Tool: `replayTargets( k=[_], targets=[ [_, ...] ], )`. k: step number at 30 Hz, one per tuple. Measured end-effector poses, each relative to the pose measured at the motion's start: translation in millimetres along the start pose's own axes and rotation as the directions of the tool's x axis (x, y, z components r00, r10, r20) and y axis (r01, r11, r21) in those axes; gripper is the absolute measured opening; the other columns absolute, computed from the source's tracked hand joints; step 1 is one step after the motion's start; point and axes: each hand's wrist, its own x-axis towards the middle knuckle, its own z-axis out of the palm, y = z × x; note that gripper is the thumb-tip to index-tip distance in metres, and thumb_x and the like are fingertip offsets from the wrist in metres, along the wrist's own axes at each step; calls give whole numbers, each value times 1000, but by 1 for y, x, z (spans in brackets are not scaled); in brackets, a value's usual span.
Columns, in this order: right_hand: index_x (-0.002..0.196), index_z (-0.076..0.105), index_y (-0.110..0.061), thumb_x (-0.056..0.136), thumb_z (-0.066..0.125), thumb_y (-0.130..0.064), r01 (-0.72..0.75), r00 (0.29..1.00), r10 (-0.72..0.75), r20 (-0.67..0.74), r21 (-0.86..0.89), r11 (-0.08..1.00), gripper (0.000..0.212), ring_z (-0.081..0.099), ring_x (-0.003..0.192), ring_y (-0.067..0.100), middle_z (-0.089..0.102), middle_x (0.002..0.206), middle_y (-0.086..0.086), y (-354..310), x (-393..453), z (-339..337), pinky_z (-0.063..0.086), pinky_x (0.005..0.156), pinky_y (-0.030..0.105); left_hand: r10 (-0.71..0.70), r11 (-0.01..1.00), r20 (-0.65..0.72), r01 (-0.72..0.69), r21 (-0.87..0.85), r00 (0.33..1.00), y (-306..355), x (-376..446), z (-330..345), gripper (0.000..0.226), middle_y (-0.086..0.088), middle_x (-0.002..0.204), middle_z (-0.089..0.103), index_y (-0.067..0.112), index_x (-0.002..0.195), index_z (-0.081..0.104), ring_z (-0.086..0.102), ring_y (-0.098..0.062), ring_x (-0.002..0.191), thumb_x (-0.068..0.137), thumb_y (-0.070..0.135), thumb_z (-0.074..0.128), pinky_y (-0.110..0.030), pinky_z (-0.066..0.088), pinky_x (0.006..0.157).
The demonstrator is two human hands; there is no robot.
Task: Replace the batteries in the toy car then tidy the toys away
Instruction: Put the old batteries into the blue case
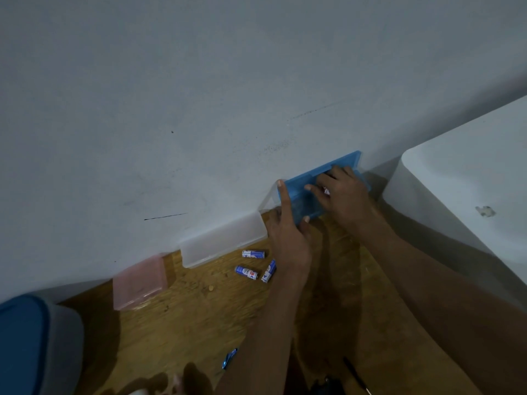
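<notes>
An open blue plastic case (pixel 299 192) lies against the wall on the wooden floor, its lid leaning on the wall. My left hand (pixel 288 232) steadies its near left corner, index finger raised along the edge. My right hand (pixel 342 195) reaches into the case, fingers curled on something small and white and red that I cannot identify. Three blue and white batteries (pixel 253 269) lie loose on the floor just left of my left wrist. The toy car is not clearly in view; a dark object (pixel 328 386) sits at the bottom edge.
A clear plastic case (pixel 222 240) and a pink case (pixel 139 283) lie along the wall to the left. A grey bin with a blue lid (pixel 34 343) stands at bottom left. A white cabinet (pixel 462 195) fills the right. A small blue tool (pixel 229 357) lies near my left forearm.
</notes>
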Motion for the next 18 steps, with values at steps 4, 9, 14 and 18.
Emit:
replayTargets(
  k=[4, 9, 14, 18],
  targets=[
    [75, 66, -13, 87, 61, -52, -28, 999, 28, 31, -7, 1000, 41, 58, 82, 31, 65, 83, 9, 0, 1, -1, 51, 68, 45, -5, 1000, -2, 5, -16, 1000, 0, 0, -1, 92, -9, 130, 53, 44, 154, -4, 53, -21, 116, 97, 14, 63, -33, 52, 92],
    [79, 67, -14, 84, 68, -52, -42, 998, 42, 55, -15, 999, 38, 58, 85, 29, 66, 85, 8, -1, 1, -5, 51, 71, 43, 0, 999, -1, 0, -39, 1000, 0, 0, -1, 93, -8, 132, 53, 44, 153, -4, 53, -20, 118, 96, 13, 63, -34, 52, 95],
    [82, 67, -13, 85, 71, -51, -65, 998, 65, -24, 7, 998, 38, 58, 82, 25, 67, 84, 6, -1, -7, -12, 49, 71, 37, -6, 999, -3, 6, -36, 1000, 2, -1, -2, 93, -9, 133, 53, 45, 151, -5, 53, -21, 119, 97, 11, 62, -36, 52, 96],
    [99, 68, -13, 87, 70, -48, -120, 983, 129, -133, 71, 990, 36, 60, 83, 23, 69, 89, 5, -5, -10, -30, 44, 73, 30, -27, 998, 2, 27, -65, 1000, 3, -1, -3, 92, -9, 137, 53, 47, 153, -2, 54, -24, 123, 97, 13, 63, -42, 55, 98]
  ],
)
